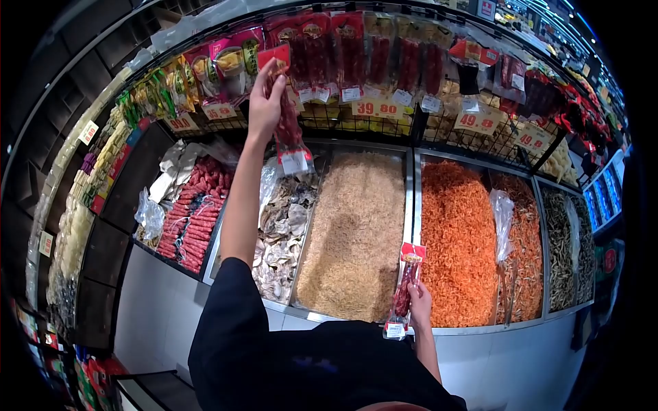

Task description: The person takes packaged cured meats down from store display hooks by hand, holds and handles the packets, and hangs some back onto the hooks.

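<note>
My left hand (266,106) is raised to the hanging rack, its thumb and fingers closed on the upper part of a vacuum-sealed sausage pack (289,133). That pack has a red top and a white label at its lower end; whether it hangs on a hook is hard to see. Low in front of my body, my right hand (419,305) grips another sausage pack (404,291) by its edge, upright, red header up and white label down. Similar sausage packs (348,51) hang in a row beside my left hand.
Below the rack are bins of small pale dried goods (353,226), orange dried shrimp (456,240), dried fish pieces (277,253) and loose red sausages (188,233). Price signs (377,108) hang on the wire grid. Shelves (96,274) stand at the left.
</note>
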Demonstrator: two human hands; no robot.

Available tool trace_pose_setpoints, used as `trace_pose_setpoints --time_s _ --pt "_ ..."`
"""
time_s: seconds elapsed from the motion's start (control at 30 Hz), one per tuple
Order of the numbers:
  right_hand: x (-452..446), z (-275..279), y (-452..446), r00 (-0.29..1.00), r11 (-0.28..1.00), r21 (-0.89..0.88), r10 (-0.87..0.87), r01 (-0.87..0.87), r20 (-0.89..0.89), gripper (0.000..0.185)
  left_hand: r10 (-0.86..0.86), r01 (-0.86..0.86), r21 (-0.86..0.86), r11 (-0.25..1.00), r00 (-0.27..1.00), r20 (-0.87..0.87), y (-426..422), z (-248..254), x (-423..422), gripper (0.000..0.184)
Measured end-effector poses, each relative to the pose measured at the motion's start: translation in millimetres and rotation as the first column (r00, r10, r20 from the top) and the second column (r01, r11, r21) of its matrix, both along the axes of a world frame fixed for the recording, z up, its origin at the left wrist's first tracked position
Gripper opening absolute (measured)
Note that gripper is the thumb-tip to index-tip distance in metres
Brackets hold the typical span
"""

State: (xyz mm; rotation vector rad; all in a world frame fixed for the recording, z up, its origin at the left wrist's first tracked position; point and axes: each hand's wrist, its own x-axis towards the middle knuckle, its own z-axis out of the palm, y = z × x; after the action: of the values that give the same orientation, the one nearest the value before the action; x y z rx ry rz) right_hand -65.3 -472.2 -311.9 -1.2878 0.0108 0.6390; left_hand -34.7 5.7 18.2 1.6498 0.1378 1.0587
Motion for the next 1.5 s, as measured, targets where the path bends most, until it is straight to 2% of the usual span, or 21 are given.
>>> trace_pose_setpoints --time_s 0.07,0.13,0.2,0.3,0.4,0.5,0.57,0.7,0.77,0.9,0.97,1.0,1.1,1.17,1.23,1.43,1.5 --pt "-2 15 6 0.997 0.998 -0.063 -0.005 0.01 0.073 0.019 0.139 -0.139 0.142 0.98 0.99 0.006 29 21 13 0.044" --pt "-4 14 9 0.999 1.0 -0.026 0.001 0.0 0.041 0.018 0.225 -0.221 0.23 0.948 0.974 0.009 52 36 25 0.046" --pt "-7 15 12 1.0 1.0 0.009 0.01 -0.01 0.009 0.018 0.223 -0.215 0.204 0.955 0.975 -0.019 70 40 36 0.047" --pt "-8 20 17 1.0 0.999 -0.039 -0.007 0.008 0.023 0.018 0.245 -0.231 0.164 0.959 0.967 -0.07 76 42 42 0.049" --pt "-7 12 16 1.0 1.0 -0.002 -0.013 0.013 -0.001 0.018 0.276 -0.266 0.203 0.942 0.961 -0.021 78 40 46 0.049" --pt "-4 3 14 0.999 0.999 0.038 -0.007 0.008 -0.037 0.019 0.207 -0.204 0.19 0.96 0.978 0.002 82 34 47 0.049" --pt "-2 -1 13 0.998 0.998 0.062 0.021 -0.017 -0.066 0.02 0.292 -0.276 0.253 0.927 0.956 -0.03 77 34 44 0.048" --pt "-3 15 16 0.998 0.998 0.068 0.017 -0.013 -0.054 0.02 0.305 -0.285 0.289 0.914 0.952 -0.025 85 31 47 0.048" --pt "-2 12 15 0.999 1.0 0.017 0.02 -0.019 -0.045 0.02 0.264 -0.245 0.189 0.951 0.961 -0.082 80 35 46 0.048" --pt "-2 7 15 0.999 1.0 0.014 0.02 -0.02 -0.045 0.02 0.227 -0.214 0.14 0.967 0.971 -0.078 80 35 50 0.049" --pt "-1 7 16 0.999 1.0 -0.009 0.024 -0.024 -0.029 0.02 0.23 -0.227 0.199 0.953 0.973 0.009 76 33 51 0.05" --pt "-1 5 16 0.999 1.0 -0.006 0.016 -0.016 -0.028 0.02 0.289 -0.305 0.272 0.913 0.952 0.1 72 32 53 0.051" --pt "0 -4 14 0.998 0.999 0.039 -0.001 0.003 -0.059 0.021 0.293 -0.299 0.206 0.932 0.954 0.063 66 32 49 0.052" --pt "1 -6 14 0.999 0.999 0.035 0.006 -0.004 -0.047 0.021 0.314 -0.328 0.25 0.911 0.945 0.096 75 30 50 0.053" --pt "1 -8 14 0.999 1.0 0.025 0.013 -0.012 -0.032 0.021 0.335 -0.32 0.238 0.917 0.942 -0.024 75 32 47 0.054" --pt "1 10 19 0.998 0.999 -0.018 0.033 -0.034 -0.056 0.022 0.399 -0.379 0.345 0.859 0.917 0.016 91 28 54 0.056" --pt "-1 16 21 0.998 0.999 -0.03 0.035 -0.037 -0.057 0.022 0.35 -0.327 0.3 0.896 0.937 -0.025 97 27 61 0.056"
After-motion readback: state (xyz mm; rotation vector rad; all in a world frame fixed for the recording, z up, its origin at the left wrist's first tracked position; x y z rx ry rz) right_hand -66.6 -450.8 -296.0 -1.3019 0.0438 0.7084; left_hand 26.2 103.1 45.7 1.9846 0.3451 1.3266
